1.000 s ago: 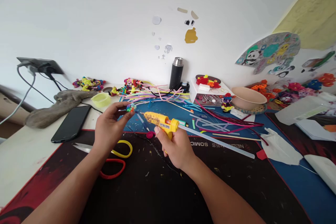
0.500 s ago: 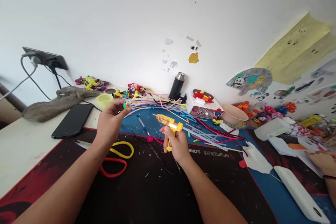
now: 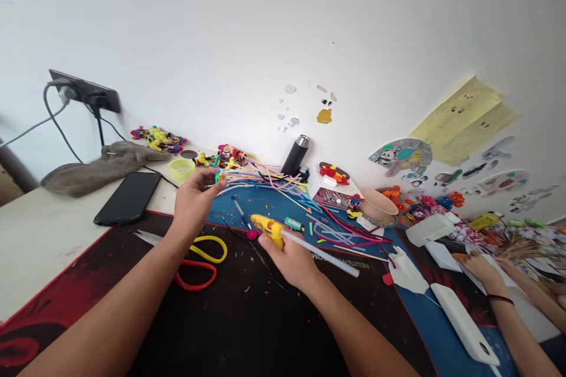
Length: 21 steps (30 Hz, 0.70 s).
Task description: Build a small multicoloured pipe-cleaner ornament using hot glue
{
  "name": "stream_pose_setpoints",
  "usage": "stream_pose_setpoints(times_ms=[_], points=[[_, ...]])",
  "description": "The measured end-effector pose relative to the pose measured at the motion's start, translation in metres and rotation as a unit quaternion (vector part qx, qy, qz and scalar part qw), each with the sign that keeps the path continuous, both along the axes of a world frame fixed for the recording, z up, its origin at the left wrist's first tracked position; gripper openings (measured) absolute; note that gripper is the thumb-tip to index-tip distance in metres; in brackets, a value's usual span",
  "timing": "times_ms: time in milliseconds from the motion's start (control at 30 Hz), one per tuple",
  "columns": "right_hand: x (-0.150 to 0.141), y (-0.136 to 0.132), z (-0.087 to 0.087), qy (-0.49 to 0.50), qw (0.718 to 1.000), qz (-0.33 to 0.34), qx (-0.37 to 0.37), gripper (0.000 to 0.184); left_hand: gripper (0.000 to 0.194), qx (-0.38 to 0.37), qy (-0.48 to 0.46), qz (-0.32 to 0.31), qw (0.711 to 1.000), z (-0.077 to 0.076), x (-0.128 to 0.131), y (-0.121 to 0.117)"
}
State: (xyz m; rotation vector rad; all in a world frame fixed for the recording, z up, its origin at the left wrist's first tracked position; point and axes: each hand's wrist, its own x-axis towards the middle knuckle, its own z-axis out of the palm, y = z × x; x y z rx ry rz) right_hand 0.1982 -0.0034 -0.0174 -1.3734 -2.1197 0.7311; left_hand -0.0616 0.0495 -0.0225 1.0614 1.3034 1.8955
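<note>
Between the thumb and fingertips of my left hand (image 3: 191, 203) is a small round multicoloured piece (image 3: 220, 176), green, white and orange; its kind I cannot make out. My right hand (image 3: 294, 262) is wrapped round a yellow glue gun (image 3: 265, 227), its nozzle end to the left. A long translucent glue stick (image 3: 329, 255) juts from the gun's back over my wrist. Scissors (image 3: 207, 288) with one red and one yellow handle lie by my left forearm, partly hidden under it. Beyond my hands spreads a bundle of coloured pipe cleaners (image 3: 265, 180).
A phone (image 3: 128, 198), a tape roll (image 3: 181, 169) and a grey cloth-like object (image 3: 101, 169) are at left. A black flask (image 3: 295, 156) stands by the wall. Right are a pinkish bowl (image 3: 379, 205), a white elongated device (image 3: 464, 321) and another person's hands (image 3: 484, 271).
My right hand has turned the glue gun, so its back and glue stick now point towards me. The view has shifted right, showing more of the other person's arms.
</note>
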Motion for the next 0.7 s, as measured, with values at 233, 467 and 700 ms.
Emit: stream_pose_setpoints(times_ms=[233,467,700], points=[[-0.028,-0.001,0.002,-0.189,0.978,0.043,0.079,0.039,0.052,0.001,0.007,0.008,1.000,0.000,-0.003,0.001],[-0.049,0.002,-0.001,-0.263,0.959,0.063,0.086,0.040,0.048,0.004,0.020,0.001,1.000,0.000,0.000,-0.001],[-0.062,0.005,-0.006,-0.291,0.951,0.081,0.074,0.034,0.047,0.002,0.040,-0.012,0.999,-0.002,0.003,-0.002]])
